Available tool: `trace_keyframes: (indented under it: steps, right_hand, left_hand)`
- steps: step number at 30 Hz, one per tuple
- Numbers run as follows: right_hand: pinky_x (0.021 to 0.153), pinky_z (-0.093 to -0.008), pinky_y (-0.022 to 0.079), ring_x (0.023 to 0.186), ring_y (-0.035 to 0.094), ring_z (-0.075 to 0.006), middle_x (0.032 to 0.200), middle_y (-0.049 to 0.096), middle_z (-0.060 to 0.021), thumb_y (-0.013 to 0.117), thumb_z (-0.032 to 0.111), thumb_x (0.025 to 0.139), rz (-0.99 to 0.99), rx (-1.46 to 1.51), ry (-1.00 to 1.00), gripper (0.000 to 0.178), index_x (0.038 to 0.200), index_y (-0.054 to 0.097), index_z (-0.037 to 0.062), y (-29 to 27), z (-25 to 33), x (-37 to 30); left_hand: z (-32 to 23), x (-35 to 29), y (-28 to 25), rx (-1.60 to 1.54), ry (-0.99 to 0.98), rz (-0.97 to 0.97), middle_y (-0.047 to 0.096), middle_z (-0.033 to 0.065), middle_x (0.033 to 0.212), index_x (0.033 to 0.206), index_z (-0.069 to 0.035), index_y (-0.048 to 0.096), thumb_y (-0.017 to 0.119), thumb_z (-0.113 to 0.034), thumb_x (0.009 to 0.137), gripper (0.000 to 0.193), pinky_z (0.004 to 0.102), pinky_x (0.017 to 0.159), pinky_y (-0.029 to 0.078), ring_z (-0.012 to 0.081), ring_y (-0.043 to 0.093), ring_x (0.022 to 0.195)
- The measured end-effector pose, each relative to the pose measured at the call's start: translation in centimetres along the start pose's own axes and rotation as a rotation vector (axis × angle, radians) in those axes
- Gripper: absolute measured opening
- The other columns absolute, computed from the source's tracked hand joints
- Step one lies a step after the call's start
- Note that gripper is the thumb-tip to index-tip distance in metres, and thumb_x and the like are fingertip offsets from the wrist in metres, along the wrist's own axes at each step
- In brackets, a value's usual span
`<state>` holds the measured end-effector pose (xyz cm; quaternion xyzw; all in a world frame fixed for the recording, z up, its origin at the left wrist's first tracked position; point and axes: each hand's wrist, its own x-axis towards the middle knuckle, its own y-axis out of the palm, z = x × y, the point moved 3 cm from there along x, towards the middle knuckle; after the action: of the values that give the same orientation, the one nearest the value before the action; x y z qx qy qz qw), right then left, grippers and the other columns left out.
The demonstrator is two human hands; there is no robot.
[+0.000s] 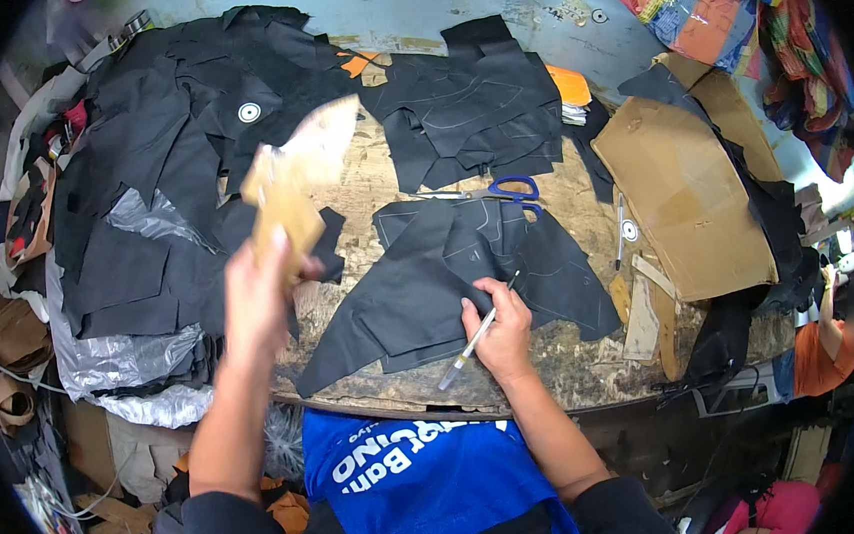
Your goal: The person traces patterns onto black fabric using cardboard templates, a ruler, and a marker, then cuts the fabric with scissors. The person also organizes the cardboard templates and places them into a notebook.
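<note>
Bare worn bench [361, 187] shows mid-scene between black piles; left hand [257, 292] grips a raised cardboard pattern [298, 182], right hand [500, 326] pinches a pen [473, 344] on black leather [468, 274].

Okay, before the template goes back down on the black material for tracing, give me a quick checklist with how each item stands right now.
1. Cardboard template in the left hand: ok, lifted clear of the bench.
2. Silver pen in the right hand: ok, the hand rests on the piece.
3. Black piece lying flat: not ok, layers overlap and edges fold.
4. Earlier traced outlines visible on it: ok, faint lines show.
5. Blue-handled scissors off the tracing area: ok, they lie at the far edge.
6. Free unmarked space for another outline: cannot tell.
</note>
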<state>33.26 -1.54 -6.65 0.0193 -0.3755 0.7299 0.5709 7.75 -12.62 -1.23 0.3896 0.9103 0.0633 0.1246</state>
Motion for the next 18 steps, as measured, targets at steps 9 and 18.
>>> trace_keyframes:
  steps: [9, 18]
  right_hand:
    - [0.068, -0.039, 0.05, 0.078, 0.063, -0.0355, 0.088, 0.064, -0.0182, 0.072, 0.005, 0.073, 0.043, 0.018, -0.09, 0.027, 0.098, 0.061, 0.0017, 0.9, -1.7, 4.4]
    - [0.066, -0.0364, 0.051, 0.073, 0.065, -0.0307, 0.084, 0.066, -0.0155, 0.079, 0.007, 0.069, 0.036, -0.139, -0.04, 0.029, 0.093, 0.063, 0.0028, -1.3, -1.7, 1.0]
  left_hand:
    - [8.1, -2.6, 0.9, 0.595, 0.344, -0.046, 0.064, 0.0169, 0.088, 0.105, 0.002, 0.061, 0.051, -0.018, 0.096, 0.024, 0.033, 0.073, 0.048, 0.0247, 0.062, 0.079]
    - [8.6, -0.6, -1.7, -0.063, 0.144, -0.039, 0.065, 0.0078, 0.101, 0.109, 0.003, 0.058, 0.044, -0.025, 0.101, 0.032, 0.0236, 0.081, 0.045, 0.0084, 0.058, 0.089]
